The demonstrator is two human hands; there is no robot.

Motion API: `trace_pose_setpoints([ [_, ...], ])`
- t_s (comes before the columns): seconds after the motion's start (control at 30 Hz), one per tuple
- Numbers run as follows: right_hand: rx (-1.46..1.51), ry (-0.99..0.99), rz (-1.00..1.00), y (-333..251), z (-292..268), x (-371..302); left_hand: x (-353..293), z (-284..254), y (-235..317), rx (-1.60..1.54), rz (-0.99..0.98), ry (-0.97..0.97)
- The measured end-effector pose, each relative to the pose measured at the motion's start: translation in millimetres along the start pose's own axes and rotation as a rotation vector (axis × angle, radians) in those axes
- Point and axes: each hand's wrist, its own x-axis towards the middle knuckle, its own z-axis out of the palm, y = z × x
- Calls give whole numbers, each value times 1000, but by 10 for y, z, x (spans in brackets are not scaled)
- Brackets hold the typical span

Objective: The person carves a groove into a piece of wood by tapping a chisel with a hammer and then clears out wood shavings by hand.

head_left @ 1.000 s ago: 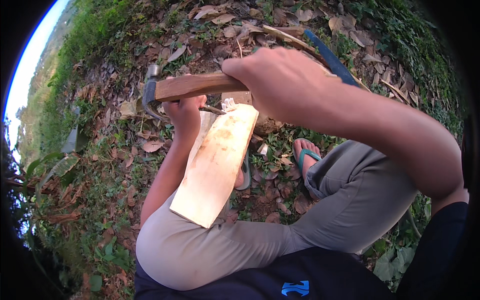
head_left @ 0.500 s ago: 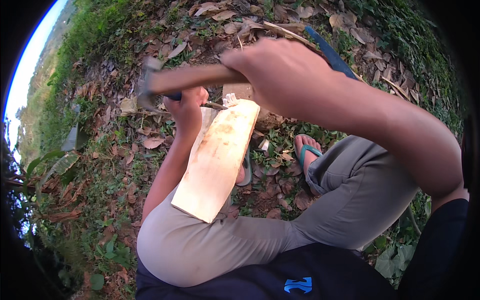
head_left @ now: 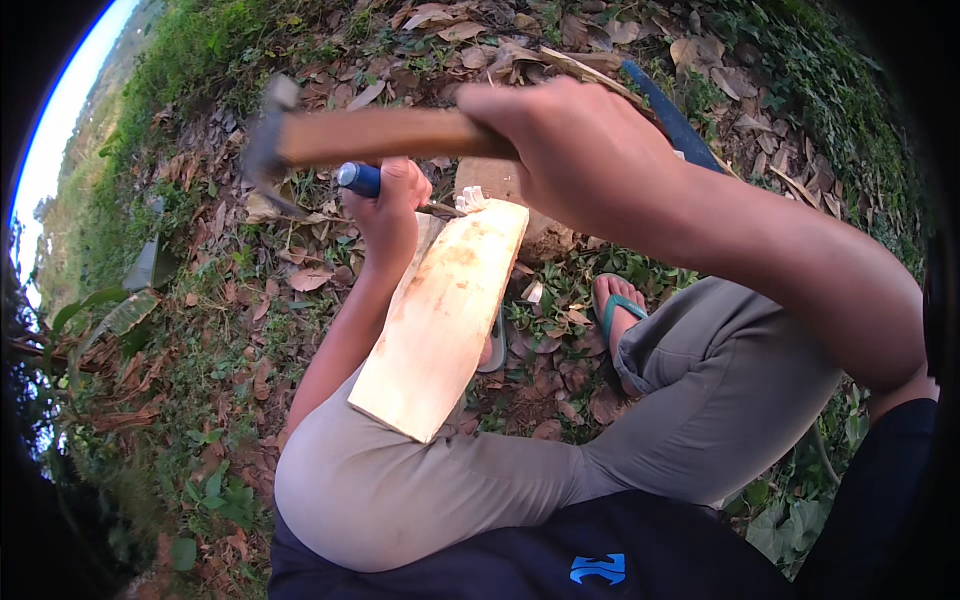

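Observation:
A pale wooden board (head_left: 440,315) slants from my left thigh up to a wooden block (head_left: 487,178) on the ground. Curled shavings (head_left: 470,201) stick up at its far end. My left hand (head_left: 388,200) is closed round the blue handle of a chisel (head_left: 362,179), whose metal blade meets the board's far end beside the shavings. My right hand (head_left: 590,135) grips the wooden handle of a hammer (head_left: 385,136). The hammer's metal head (head_left: 268,135) is raised to the left of the chisel's butt, apart from it and slightly blurred.
A long blue blade-like strip (head_left: 672,118) and split wood pieces (head_left: 600,75) lie beyond my right hand. Dry leaves (head_left: 310,279) and low plants cover the ground. My right foot (head_left: 618,305) in a green flip-flop is planted right of the board.
The hammer has lifted away from the chisel's butt, uncovering the blue handle. My left hand, the chisel and the board have shifted slightly to the right in the picture.

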Motion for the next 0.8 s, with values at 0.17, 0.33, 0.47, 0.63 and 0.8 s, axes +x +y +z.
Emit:
trace_pose_setpoints([
  [0.17, 76, -57, 88, -142, -96, 25, 35, 0, 32, -31, 19, -14],
  [0.33, -60, -288, 83, -70, -126, -9, -5, 11, -75, 44, -1, 3],
  [0.47, -43, -5, 44, -143, -160, 3, -3, 24, 28, -48, 22, 10],
  [0.63, -94, -110, -7, -15, -120, 20, -19, -4, -54, -11, -14, -30],
  [0.8, -53, -117, 6, -75, -122, -36, -41, 2, -60, 18, 33, -41],
])
